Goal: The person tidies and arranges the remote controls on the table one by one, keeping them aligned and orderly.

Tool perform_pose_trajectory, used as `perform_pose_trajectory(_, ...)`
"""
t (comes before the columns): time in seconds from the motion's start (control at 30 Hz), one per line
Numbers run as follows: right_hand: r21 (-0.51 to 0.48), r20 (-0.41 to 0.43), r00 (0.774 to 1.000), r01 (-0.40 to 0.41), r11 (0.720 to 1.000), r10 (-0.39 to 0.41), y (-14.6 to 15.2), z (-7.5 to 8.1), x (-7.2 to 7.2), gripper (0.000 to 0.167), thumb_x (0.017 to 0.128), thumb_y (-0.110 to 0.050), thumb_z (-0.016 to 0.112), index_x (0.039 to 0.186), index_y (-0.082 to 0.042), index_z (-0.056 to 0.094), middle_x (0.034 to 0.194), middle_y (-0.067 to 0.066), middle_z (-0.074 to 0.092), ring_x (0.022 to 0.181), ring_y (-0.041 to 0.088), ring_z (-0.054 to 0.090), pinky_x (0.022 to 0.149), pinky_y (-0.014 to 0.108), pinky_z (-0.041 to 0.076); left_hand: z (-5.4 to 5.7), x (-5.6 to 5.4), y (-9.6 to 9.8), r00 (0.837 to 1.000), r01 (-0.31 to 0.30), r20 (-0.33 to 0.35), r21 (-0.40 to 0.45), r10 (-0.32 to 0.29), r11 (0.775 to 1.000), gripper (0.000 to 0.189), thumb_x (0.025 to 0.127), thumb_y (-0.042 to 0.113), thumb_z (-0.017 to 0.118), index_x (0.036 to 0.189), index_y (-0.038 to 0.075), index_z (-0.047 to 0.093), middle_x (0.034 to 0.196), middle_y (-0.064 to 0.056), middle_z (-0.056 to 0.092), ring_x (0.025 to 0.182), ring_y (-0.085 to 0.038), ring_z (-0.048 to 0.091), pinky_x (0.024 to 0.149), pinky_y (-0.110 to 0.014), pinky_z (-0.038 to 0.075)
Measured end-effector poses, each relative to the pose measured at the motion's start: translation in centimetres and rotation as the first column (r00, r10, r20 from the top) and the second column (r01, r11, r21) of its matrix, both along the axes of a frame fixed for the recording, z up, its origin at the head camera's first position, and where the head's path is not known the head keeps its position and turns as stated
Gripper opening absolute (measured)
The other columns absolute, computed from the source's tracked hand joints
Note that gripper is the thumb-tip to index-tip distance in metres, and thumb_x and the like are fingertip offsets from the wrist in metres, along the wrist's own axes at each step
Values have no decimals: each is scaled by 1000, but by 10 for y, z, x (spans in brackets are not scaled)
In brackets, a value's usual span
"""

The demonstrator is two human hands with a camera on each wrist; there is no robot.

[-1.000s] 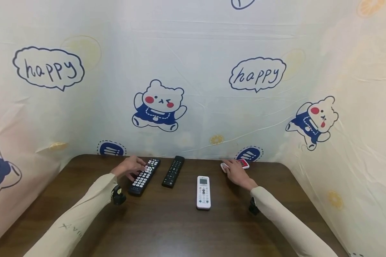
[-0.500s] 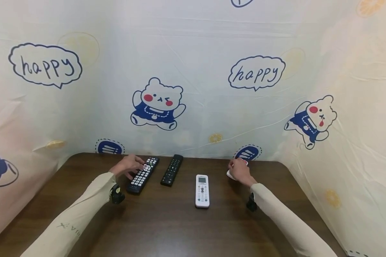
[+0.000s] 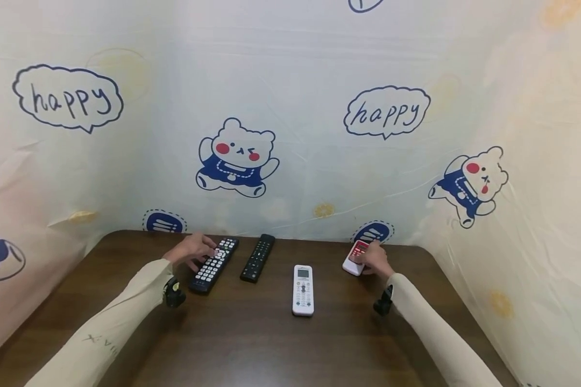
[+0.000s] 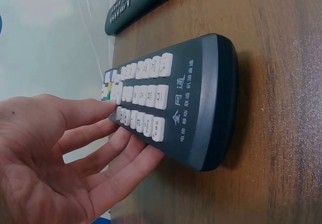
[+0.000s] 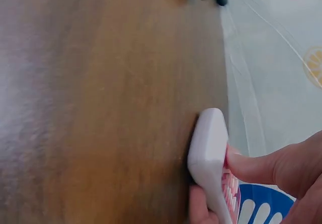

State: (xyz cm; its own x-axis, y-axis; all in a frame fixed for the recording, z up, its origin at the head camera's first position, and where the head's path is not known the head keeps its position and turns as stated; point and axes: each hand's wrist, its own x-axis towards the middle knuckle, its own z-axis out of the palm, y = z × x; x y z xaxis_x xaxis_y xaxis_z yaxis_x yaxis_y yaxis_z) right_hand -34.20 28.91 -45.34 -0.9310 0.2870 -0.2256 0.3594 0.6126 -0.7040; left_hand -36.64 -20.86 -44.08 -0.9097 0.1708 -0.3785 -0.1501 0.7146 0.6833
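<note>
Your left hand (image 3: 191,250) pinches the large black remote (image 3: 216,265) near the far edge of the table (image 3: 271,344), toward the far left corner, thumb on the white keys (image 4: 146,95) and fingers against its side. Your right hand (image 3: 377,259) grips the red-and-white remote (image 3: 352,264) near the far edge, toward the far right corner, thumb on the red face and a finger along the underside; whether it is raised off the table you cannot tell. Both should handle as light, stiff plastic, a little slick, hard to crush, though a casing might crack if dropped. Take the large one across its middle by the long sides, since held at one end it could swing; the short one's rounded end looks smooth, so its sides probably give you the surer hold. Count four remotes: two black and two white-bodied. The slim black remote (image 3: 257,258) lies just right of the large one, its top end beside the far edge; the white remote (image 3: 303,290) with one grey screen (image 3: 303,273) lies near the middle, farthest from that edge. You have two hands at one table.
</note>
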Motion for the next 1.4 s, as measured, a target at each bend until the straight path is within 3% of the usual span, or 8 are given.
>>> perform_pose_trajectory(0.1,-75,3,1000,-25,997,26,4,4,1,55,92,-8,77,128,16,42,112,28,60,90,34,69,69,41,67,1,1,0,1000,1,-8,1,-1,1000,47,101,8,59,143,-13,51,135,-37,58,120,-50,63,79,-49,66)
perform_pose_trajectory(0.2,-147,21,999,-38,988,42,11,6,2,40,92,-8,77,117,12,53,101,18,63,84,26,67,76,44,67,3,3,0,1000,5,-5,0,-5,1000,46,102,8,60,142,-12,51,135,-37,58,120,-50,63,80,-49,66)
perform_pose_trajectory(0.37,-255,84,994,-48,966,72,22,8,3,40,95,-11,77,120,11,55,100,14,66,88,23,66,86,49,65,4,3,0,1000,28,-6,-3,-28,1000,46,102,7,60,141,-13,50,134,-37,58,118,-50,64,80,-49,66)
perform_pose_trajectory(0.57,-287,149,986,-24,957,70,29,12,-3,28,101,-8,67,117,11,54,101,18,64,89,27,68,87,49,66,7,2,-2,999,47,-1,-17,-47,999,46,102,8,61,141,-13,50,135,-37,58,118,-50,64,79,-48,66)
perform_pose_trajectory(0.83,-340,189,977,-32,940,102,37,14,-4,45,99,-9,66,129,18,45,110,28,62,96,35,68,87,48,65,3,-4,-4,999,54,6,-25,-54,998,46,102,9,62,141,-12,53,134,-36,60,118,-49,65,76,-46,67)
perform_pose_trajectory(1.03,-269,210,978,50,962,8,34,12,-8,51,102,-12,65,140,14,44,133,33,60,116,40,66,98,50,61,2,-6,-2,999,32,23,-48,-31,998,46,102,9,61,142,-11,52,134,-35,60,118,-47,65,75,-44,66)
perform_pose_trajectory(1.2,-256,160,986,6,967,36,34,14,-5,48,101,-12,66,137,15,48,120,26,65,103,32,68,101,53,59,5,-5,-1,999,41,27,-54,-40,998,45,101,7,61,141,-11,52,132,-34,61,117,-47,66,74,-43,67)
perform_pose_trajectory(1.4,-321,127,985,-69,944,115,42,12,0,46,102,-11,66,135,14,47,102,16,69,84,22,70,87,43,66,5,-3,2,998,64,-2,-60,-64,996,44,101,6,61,141,-12,52,133,-34,62,117,-49,65,73,-42,67)
